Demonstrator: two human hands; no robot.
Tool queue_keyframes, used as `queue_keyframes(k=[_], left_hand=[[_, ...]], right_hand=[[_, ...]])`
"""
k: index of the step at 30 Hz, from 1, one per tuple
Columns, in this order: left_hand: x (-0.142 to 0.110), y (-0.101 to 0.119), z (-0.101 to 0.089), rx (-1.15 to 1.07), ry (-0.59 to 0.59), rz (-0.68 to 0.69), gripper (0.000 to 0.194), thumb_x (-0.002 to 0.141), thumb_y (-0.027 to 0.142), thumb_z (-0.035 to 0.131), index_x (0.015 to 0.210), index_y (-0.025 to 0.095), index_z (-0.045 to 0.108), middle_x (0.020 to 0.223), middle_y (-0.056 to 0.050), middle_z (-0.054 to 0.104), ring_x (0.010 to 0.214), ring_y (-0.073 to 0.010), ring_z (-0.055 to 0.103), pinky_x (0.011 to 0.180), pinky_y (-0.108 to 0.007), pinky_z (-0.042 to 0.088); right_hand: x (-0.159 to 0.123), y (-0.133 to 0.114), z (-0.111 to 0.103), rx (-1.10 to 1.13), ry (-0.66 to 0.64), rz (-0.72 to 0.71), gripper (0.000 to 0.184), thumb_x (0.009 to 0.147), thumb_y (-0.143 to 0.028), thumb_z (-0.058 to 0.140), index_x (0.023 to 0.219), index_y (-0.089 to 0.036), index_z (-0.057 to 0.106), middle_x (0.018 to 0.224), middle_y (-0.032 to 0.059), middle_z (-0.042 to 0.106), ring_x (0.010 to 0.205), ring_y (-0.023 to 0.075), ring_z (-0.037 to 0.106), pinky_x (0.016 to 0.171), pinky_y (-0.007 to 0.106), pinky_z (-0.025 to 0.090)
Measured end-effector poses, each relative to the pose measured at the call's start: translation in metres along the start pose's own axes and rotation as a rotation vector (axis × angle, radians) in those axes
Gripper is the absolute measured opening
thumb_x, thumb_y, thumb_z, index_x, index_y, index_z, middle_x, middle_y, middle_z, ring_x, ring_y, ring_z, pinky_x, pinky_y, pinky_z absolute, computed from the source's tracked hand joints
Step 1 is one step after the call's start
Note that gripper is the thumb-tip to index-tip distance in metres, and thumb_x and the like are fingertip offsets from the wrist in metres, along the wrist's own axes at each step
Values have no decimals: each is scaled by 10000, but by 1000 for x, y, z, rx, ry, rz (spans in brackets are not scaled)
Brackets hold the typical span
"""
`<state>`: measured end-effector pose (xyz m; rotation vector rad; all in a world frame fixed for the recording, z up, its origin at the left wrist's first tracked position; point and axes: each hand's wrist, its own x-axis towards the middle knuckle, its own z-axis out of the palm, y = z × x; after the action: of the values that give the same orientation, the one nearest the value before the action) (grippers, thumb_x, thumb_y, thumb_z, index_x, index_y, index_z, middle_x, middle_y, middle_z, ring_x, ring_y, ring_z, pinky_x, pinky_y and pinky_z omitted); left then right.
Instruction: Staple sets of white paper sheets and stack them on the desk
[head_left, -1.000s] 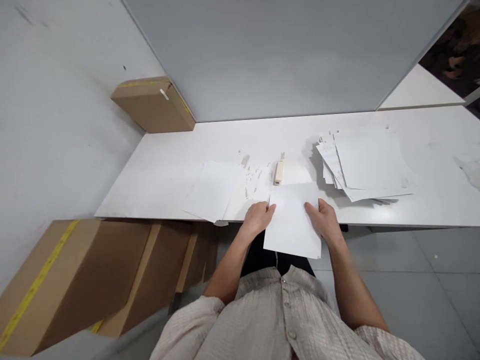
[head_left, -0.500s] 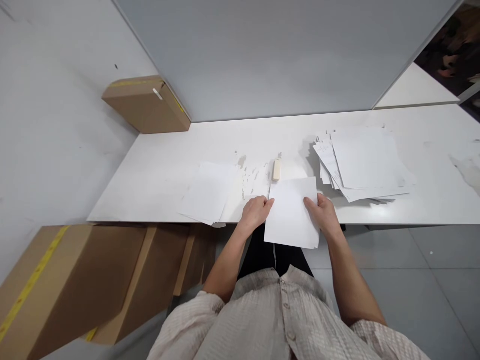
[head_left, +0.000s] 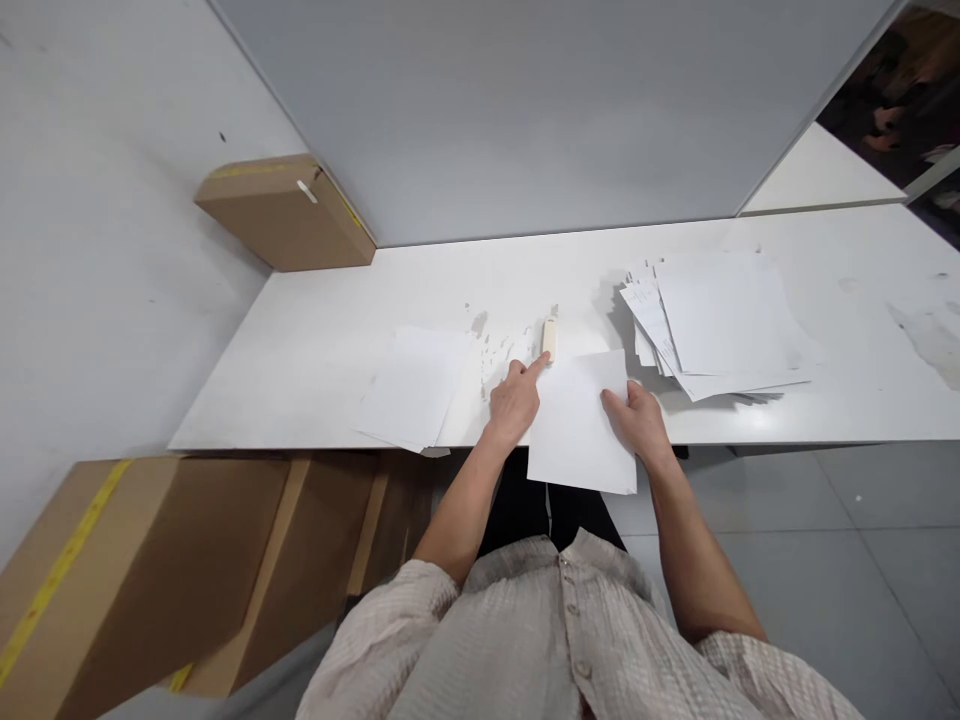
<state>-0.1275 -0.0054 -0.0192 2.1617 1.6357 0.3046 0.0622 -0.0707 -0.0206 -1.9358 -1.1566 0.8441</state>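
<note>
My left hand (head_left: 514, 408) reaches over the left edge of a white paper sheet (head_left: 574, 420), one finger stretched out onto the near end of a small cream oblong stapler (head_left: 550, 340). Its other fingers are bent and partly hidden, and it grips nothing that I can see. The paper's top left corner meets the stapler's near end; whether it lies inside the jaw cannot be made out. My right hand (head_left: 641, 422) pinches the sheet's right edge, thumb on top and fingers beneath. The sheet's lower part overhangs the table's front edge.
Right of the sheet lies an untidy stack of papers (head_left: 727, 320). Several loose sheets (head_left: 416, 385) rest to the left on the white table (head_left: 322, 350). A cardboard box (head_left: 292, 215) stands in the back left corner; more large cartons (head_left: 150, 570) are below left. A grey panel (head_left: 525, 120) rises behind.
My left hand has let go of the sheet's left edge and moved up, its finger now on the stapler. My right hand keeps its hold on the paper.
</note>
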Motion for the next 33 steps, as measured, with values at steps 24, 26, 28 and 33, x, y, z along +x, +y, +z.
queue_keyframes(k=[24,26,28,33], left_hand=[[-84,-25,-20,-955,-116,-235,486,790,565,513,989,128,594,742,-41,637,622,-139,565,578,-250,441],[-93,-32,-30,-1056,-104,-266,450,741,564,574,851,129,603,700,-27,626,625,-144,563,581,-253,441],[-94,-46,-47,-1078,-5,-314,411,694,541,628,759,138,578,653,-7,601,596,-132,542,576,-250,436],[-62,-108,-107,-824,258,-406,311,682,455,619,669,176,484,564,40,499,524,-102,451,493,-212,356]], right_hand=[[-51,-10,12,520,-195,40,380,737,-458,609,987,-171,597,878,65,694,787,224,632,658,321,498],[-57,-23,27,551,-217,3,374,751,-471,595,988,-182,587,864,61,689,766,212,631,641,312,502],[-60,-35,38,563,-287,-22,374,764,-501,570,980,-195,564,806,47,677,674,186,621,582,298,499],[-53,-38,44,592,-408,-44,402,779,-543,545,1000,-210,500,796,24,658,547,125,592,514,261,472]])
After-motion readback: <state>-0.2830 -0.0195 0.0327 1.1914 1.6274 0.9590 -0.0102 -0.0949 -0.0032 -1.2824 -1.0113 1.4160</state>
